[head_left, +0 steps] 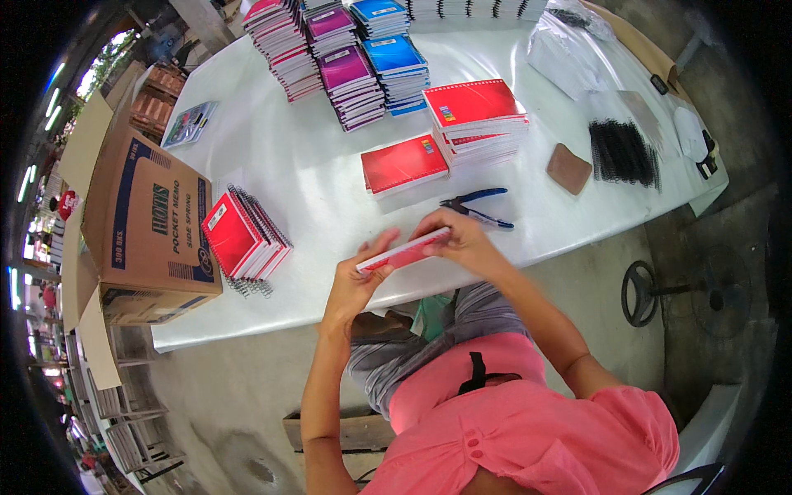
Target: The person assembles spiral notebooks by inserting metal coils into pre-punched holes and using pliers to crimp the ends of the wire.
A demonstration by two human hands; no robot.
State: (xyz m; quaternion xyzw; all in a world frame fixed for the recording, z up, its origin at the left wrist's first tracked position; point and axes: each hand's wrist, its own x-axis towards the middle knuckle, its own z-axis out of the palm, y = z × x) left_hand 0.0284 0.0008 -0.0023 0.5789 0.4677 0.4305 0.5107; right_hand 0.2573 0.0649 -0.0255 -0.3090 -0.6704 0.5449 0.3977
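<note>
Between my two hands, over the table's near edge, is a small red notebook (406, 252), tilted so its long edge faces up. No coil shows on it. My left hand (363, 268) grips its left end, and my right hand (459, 241) pinches the right end. Just beyond the right hand lie blue-handled pliers (478, 206). A low stack of red notebooks (404, 165) sits past my hands, beside a taller red stack (476, 111). Left of my hands, red notebooks with black spiral coils (239, 235) rest in a pile.
An open cardboard box (157, 214) stands at the left edge of the white table (313, 190). Purple notebooks (346, 70) and blue notebooks (394, 58) are stacked at the back. On the right lie loose black coils (620, 154) and a brown pad (569, 169). A fan (718, 289) stands beyond.
</note>
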